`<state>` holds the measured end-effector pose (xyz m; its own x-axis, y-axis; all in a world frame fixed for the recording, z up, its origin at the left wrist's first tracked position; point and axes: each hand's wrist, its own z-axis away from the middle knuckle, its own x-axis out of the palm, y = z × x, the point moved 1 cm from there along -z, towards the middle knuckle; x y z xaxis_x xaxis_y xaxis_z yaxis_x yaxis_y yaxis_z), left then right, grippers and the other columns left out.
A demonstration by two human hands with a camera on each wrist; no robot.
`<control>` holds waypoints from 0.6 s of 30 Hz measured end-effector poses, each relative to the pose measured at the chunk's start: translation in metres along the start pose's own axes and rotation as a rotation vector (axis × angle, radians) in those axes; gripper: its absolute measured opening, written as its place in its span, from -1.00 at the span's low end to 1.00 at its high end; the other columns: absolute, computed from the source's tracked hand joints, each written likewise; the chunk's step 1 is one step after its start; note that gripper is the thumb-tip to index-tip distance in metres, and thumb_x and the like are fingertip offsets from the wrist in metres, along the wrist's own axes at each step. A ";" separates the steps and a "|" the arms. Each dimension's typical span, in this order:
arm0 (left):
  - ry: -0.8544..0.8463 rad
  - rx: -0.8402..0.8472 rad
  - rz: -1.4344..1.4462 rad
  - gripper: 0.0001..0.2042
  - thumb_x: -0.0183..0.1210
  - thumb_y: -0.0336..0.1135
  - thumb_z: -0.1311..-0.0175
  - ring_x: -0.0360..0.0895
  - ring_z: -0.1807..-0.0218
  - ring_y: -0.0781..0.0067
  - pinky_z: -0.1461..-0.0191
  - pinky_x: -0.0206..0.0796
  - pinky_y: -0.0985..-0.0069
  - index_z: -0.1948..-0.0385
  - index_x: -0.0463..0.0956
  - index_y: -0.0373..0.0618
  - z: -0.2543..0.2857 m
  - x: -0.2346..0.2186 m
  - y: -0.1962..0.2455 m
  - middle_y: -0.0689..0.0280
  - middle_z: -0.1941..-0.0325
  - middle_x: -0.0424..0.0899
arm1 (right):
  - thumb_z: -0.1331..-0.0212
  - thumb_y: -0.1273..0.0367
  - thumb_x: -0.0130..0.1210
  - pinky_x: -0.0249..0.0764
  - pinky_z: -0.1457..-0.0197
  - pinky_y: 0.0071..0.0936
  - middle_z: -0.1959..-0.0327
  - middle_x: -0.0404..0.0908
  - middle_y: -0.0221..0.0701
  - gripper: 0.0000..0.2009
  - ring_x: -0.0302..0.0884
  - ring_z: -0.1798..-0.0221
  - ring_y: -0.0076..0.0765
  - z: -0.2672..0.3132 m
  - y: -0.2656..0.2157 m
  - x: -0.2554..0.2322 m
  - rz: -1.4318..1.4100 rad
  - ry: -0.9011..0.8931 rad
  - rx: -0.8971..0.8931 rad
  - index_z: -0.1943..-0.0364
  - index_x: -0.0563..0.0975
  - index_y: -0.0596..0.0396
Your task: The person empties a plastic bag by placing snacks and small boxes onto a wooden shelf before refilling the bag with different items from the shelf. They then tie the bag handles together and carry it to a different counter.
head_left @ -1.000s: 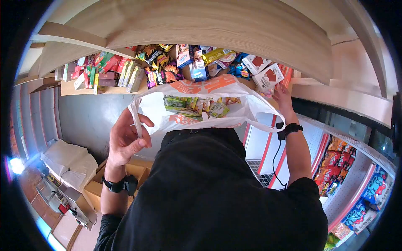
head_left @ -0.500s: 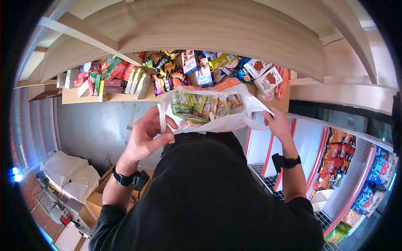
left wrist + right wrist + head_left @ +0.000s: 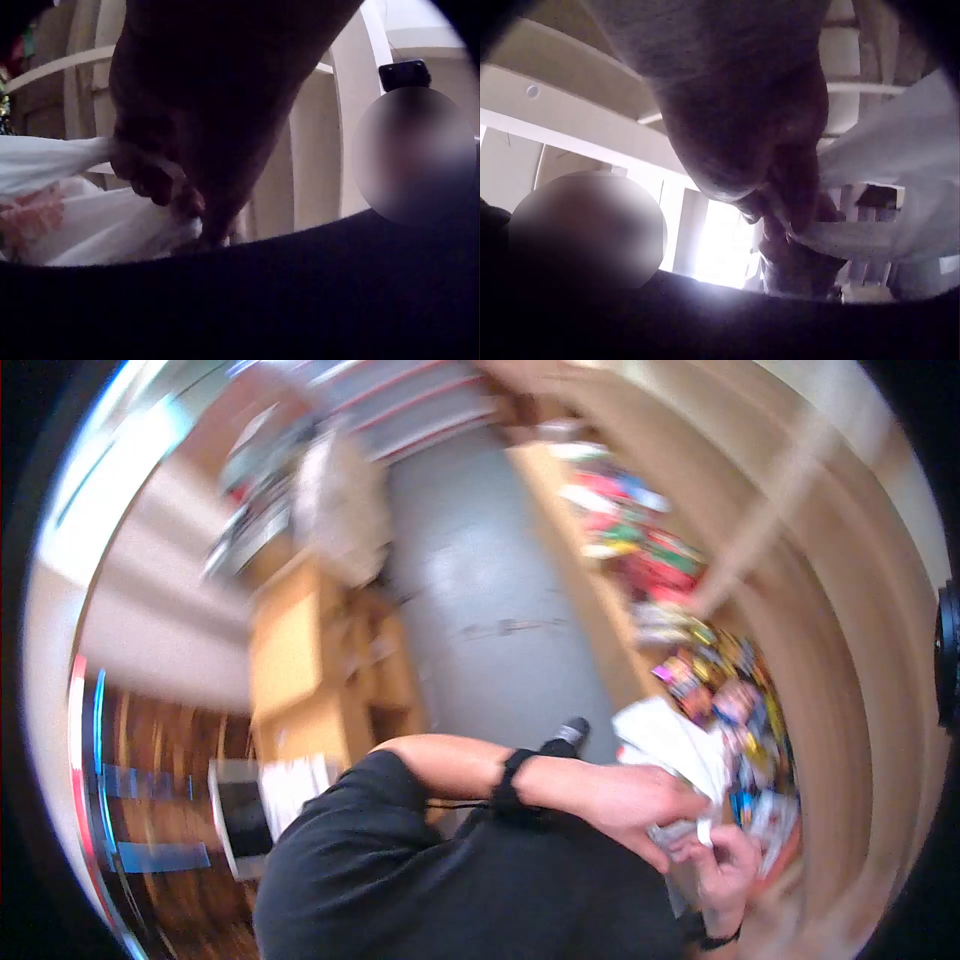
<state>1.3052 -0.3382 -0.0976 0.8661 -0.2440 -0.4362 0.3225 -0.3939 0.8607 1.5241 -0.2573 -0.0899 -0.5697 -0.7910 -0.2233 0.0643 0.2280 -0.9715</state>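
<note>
A white plastic bag [image 3: 675,740] with orange print [image 3: 34,217] hangs in front of the body, at the shelf's edge. My left hand [image 3: 640,800] reaches across and grips the gathered top of the bag; the left wrist view shows the plastic stretched from its curled fingers. Close beside it, my right hand [image 3: 725,865] pinches a white handle loop [image 3: 705,833]. In the right wrist view the handle runs taut from the right hand [image 3: 772,150]. The green packets inside the bag are hidden now.
A wooden shelf [image 3: 560,530] with blurred, colourful snack packs and boxes [image 3: 655,565] runs along the right. Wooden boards [image 3: 850,660] rise over it. Cardboard boxes [image 3: 290,650] stand to the left, beside the grey floor [image 3: 480,560].
The head view has swung to the left and blurred. Both hands have come together at the bag's top, where they were apart at its two sides. The bag's mouth has drawn in.
</note>
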 end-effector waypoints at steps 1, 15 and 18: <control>0.080 -0.045 -0.005 -0.45 0.51 -0.07 -0.03 0.61 0.22 -0.15 0.16 0.43 0.09 0.15 0.39 -0.23 0.011 0.018 -0.001 0.05 0.30 0.62 | -0.23 0.41 0.34 0.49 0.36 -0.54 0.50 0.72 -0.31 -0.82 0.67 0.46 -0.42 -0.010 0.003 0.006 0.020 -0.110 -0.062 0.36 0.57 0.21; 0.957 -0.630 -0.302 -0.88 0.30 -0.38 -0.12 0.64 0.31 -0.14 0.23 0.42 0.09 0.44 0.54 -0.18 0.258 0.083 0.070 0.04 0.47 0.63 | -0.03 0.56 0.40 0.56 0.25 -0.38 0.34 0.66 -0.25 -0.84 0.66 0.34 -0.16 -0.038 -0.042 0.230 0.167 -0.800 -0.767 0.31 0.66 0.21; 1.038 -0.674 -0.449 -0.91 0.27 -0.42 -0.17 0.66 0.30 -0.07 0.20 0.43 0.16 0.40 0.58 -0.21 0.314 0.057 0.074 0.03 0.43 0.65 | -0.02 0.50 0.44 0.57 0.17 -0.33 0.19 0.66 -0.23 -0.76 0.65 0.22 -0.10 -0.048 -0.055 0.280 0.249 -0.686 -0.895 0.19 0.69 0.15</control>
<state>1.2585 -0.6589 -0.1412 0.4253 0.7000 -0.5737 0.5216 0.3285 0.7875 1.3214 -0.4641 -0.0954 -0.0404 -0.7475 -0.6630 -0.6480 0.5247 -0.5520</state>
